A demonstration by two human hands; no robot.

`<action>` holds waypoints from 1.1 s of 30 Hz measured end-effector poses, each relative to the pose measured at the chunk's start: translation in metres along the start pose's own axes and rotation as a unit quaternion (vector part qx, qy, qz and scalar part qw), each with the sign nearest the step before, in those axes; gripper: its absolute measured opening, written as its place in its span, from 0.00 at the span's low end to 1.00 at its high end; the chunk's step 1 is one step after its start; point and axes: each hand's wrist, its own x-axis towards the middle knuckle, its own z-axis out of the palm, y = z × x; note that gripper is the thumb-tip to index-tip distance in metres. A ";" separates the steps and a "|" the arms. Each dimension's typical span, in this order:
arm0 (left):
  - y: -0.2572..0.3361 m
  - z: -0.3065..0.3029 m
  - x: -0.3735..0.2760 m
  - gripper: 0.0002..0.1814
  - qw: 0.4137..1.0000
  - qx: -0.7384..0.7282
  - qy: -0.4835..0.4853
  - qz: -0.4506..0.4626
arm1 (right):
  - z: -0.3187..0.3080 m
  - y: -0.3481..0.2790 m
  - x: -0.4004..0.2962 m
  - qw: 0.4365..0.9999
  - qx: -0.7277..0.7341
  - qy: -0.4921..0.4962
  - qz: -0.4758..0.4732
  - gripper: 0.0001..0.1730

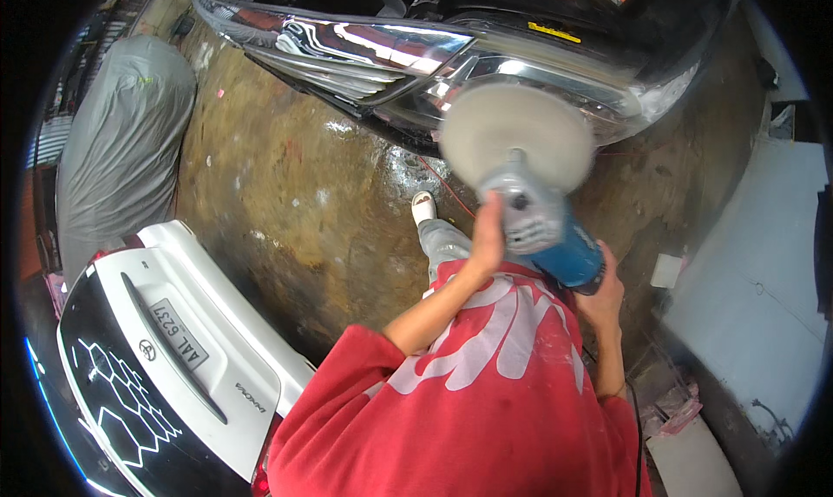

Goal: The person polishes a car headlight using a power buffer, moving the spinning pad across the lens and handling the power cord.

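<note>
Both hands hold a blue and grey power polisher [553,236] with a large round whitish buffing pad [517,132], whose edge looks blurred. My left hand [488,233] grips the left side of the grey gear head. Around the rear of the blue body, my right hand [604,282] is closed. The pad overlaps the view of a car's headlight [494,67]; whether it touches the car cannot be told. Left of the headlight lies the chrome grille [364,41], below the edge of the uncovered engine bay.
A white Toyota [228,301] stands behind at lower left, with a grey-covered vehicle [130,145] beyond it. A red cord [449,186] crosses the wet concrete floor [293,171] near my sandalled foot. A pale panel [748,256] is at right; a black cable [638,425] hangs beside my shirt.
</note>
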 end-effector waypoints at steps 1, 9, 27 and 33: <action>0.000 0.013 0.010 0.35 0.990 0.135 -0.022 0.045 | -0.002 0.013 -0.006 0.999 0.028 0.017 0.032 0.47; 0.028 0.050 0.014 0.31 0.960 0.231 -0.105 0.120 | 0.024 0.042 -0.014 0.984 0.128 0.116 0.042 0.48; -0.058 -0.064 0.023 0.43 0.986 0.020 0.160 0.049 | 0.046 0.038 0.027 0.995 0.014 -0.002 -0.098 0.42; -0.028 0.046 0.010 0.33 0.934 0.324 -0.129 0.079 | 0.034 0.094 -0.009 0.984 0.147 0.094 0.047 0.47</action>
